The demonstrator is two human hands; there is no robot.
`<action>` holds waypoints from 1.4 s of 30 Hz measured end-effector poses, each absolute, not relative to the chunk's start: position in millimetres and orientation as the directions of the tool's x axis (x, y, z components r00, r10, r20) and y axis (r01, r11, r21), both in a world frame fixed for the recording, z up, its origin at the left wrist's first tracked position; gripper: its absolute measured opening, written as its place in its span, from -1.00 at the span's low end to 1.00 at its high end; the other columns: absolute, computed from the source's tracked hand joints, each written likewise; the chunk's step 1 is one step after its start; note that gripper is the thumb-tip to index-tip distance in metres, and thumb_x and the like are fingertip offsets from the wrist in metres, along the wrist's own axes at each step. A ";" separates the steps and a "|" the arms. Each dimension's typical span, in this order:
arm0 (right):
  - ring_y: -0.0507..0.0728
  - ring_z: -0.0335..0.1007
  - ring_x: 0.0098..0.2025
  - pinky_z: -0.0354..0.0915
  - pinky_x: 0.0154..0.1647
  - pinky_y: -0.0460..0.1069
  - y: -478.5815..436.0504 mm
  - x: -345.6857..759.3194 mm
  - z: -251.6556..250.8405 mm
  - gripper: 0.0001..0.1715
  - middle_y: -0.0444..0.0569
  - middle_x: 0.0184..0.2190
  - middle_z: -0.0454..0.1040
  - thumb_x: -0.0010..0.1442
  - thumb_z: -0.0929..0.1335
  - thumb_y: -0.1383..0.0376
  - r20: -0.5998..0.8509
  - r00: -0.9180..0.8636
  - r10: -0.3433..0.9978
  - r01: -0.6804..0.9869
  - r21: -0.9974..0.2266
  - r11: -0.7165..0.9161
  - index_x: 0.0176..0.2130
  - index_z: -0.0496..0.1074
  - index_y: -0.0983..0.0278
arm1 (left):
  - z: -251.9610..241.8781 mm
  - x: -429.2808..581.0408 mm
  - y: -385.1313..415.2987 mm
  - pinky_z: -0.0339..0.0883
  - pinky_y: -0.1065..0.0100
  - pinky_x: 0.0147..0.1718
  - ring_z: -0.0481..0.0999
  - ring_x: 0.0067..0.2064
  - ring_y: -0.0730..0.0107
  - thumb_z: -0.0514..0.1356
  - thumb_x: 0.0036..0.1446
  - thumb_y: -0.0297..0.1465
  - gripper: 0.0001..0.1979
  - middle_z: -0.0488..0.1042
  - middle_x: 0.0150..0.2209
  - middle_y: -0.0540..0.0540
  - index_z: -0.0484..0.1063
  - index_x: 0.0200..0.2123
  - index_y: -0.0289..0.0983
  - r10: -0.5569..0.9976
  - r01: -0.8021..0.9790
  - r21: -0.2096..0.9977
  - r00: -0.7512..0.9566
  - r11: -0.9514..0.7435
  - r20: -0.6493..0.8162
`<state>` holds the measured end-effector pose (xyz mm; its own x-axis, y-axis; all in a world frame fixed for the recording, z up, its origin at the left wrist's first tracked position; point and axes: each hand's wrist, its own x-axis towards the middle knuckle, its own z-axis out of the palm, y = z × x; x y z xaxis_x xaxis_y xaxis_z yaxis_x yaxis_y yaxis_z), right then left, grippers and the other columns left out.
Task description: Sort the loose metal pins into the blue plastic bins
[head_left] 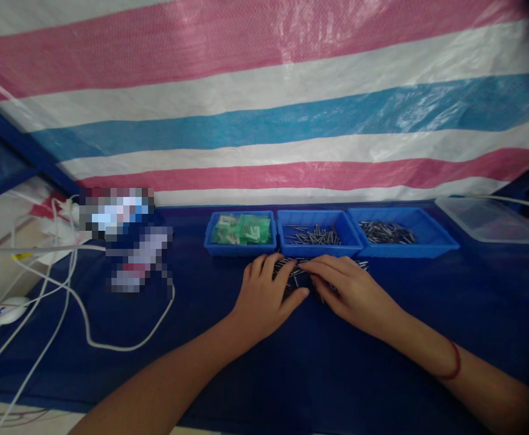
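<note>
A loose pile of thin metal pins [297,280] lies on the dark blue table in front of the bins; their exact kind is too small to make out. My left hand [264,296] rests over the pile's left side, fingers spread and thumb apart. From the right, my right hand [357,293] reaches onto the same pile, its fingers stretched leftward and the thumb a little below them. Both hands touch the pins and partly hide them. Similar pins fill part of the middle blue bin [352,244] and the right blue bin [436,244].
Small green packets [249,231] sit in the left blue bin [210,246]. A clear plastic lid or tray [486,220] is at the far right. White cables [110,347] and a blurred-out device [119,211] lie on the left. Behind hangs a striped plastic sheet [264,130].
</note>
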<state>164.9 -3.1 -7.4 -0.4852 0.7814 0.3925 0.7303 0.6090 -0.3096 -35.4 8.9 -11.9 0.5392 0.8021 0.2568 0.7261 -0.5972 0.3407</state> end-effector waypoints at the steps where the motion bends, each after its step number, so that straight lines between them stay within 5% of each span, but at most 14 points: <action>1: 0.16 0.43 -0.14 0.28 -0.14 0.08 -3.9 164.4 -7.0 -0.69 0.05 -0.11 0.50 0.27 0.21 0.43 0.427 -0.464 0.776 0.717 -0.333 0.612 -0.02 0.36 0.24 | -9.5 -35.6 10.0 0.17 -0.06 0.07 0.21 0.15 0.02 0.08 0.23 -0.11 -0.53 0.30 0.12 -0.22 0.29 0.12 -0.23 0.805 0.725 0.351 0.530 -0.593 0.266; 5: 0.13 0.46 -0.17 0.33 -0.13 0.07 -8.9 160.1 -5.2 -0.83 0.01 -0.22 0.53 0.26 0.26 0.38 0.527 -0.345 0.777 0.631 -0.483 0.608 -0.16 0.40 0.21 | -2.9 -37.4 14.5 0.23 0.03 0.04 0.27 0.10 0.11 0.13 0.22 -0.16 -0.63 0.40 0.03 -0.16 0.40 0.01 -0.21 0.759 0.643 0.405 0.573 -0.650 0.309; 13: 0.13 0.44 -0.20 0.39 -0.21 0.03 -16.0 150.8 -1.4 -0.89 0.00 -0.27 0.49 0.22 0.32 0.30 0.496 -0.210 0.843 0.464 -0.708 0.532 -0.25 0.46 0.20 | -4.8 -34.8 13.3 0.30 0.21 0.03 0.39 0.01 0.28 0.11 0.26 -0.34 -0.80 0.44 -0.06 -0.14 0.48 -0.13 -0.23 0.709 0.413 0.617 0.603 -0.670 0.366; 32: 0.08 0.42 -0.35 0.35 -0.34 -0.01 -14.7 154.0 5.4 -0.90 -0.05 -0.38 0.46 0.18 0.31 0.37 0.561 -0.180 0.808 0.521 -0.643 0.562 -0.29 0.43 0.21 | -2.7 -33.2 15.4 0.36 0.30 -0.08 0.49 -0.12 0.33 0.23 0.16 -0.33 -0.90 0.46 -0.19 -0.10 0.46 -0.32 -0.25 0.810 0.361 0.753 0.452 -0.550 0.374; 36: 0.11 0.44 -0.26 0.34 -0.22 0.03 -8.5 167.1 5.8 -0.87 -0.02 -0.30 0.50 0.17 0.33 0.38 0.625 -0.317 0.713 0.622 -0.430 0.654 -0.26 0.46 0.21 | 2.8 -36.2 16.0 0.33 0.29 -0.08 0.46 -0.11 0.32 0.13 0.24 -0.28 -0.82 0.47 -0.17 -0.12 0.44 -0.23 -0.25 0.793 0.442 0.672 0.463 -0.593 0.396; 39: 0.14 0.45 -0.24 0.33 -0.17 0.08 0.1 188.8 11.1 -0.87 -0.02 -0.28 0.52 0.14 0.36 0.35 0.666 -0.343 0.662 0.708 -0.280 0.649 -0.24 0.47 0.20 | 9.8 -41.3 17.7 0.25 0.10 -0.03 0.39 0.00 0.13 0.13 0.20 -0.12 -0.62 0.46 -0.06 -0.16 0.39 -0.03 -0.24 0.766 0.642 0.418 0.538 -0.642 0.351; 42: 0.20 0.45 -0.24 0.32 -0.16 0.12 8.5 216.7 21.6 -0.91 0.03 -0.28 0.50 0.16 0.34 0.28 0.718 -0.191 0.669 0.835 -0.239 0.495 -0.29 0.46 0.21 | 19.3 -48.9 20.4 0.25 0.04 -0.06 0.36 0.02 0.01 0.15 0.11 0.00 -0.45 0.38 0.05 -0.21 0.35 0.04 -0.23 0.738 0.728 0.155 0.622 -0.668 0.260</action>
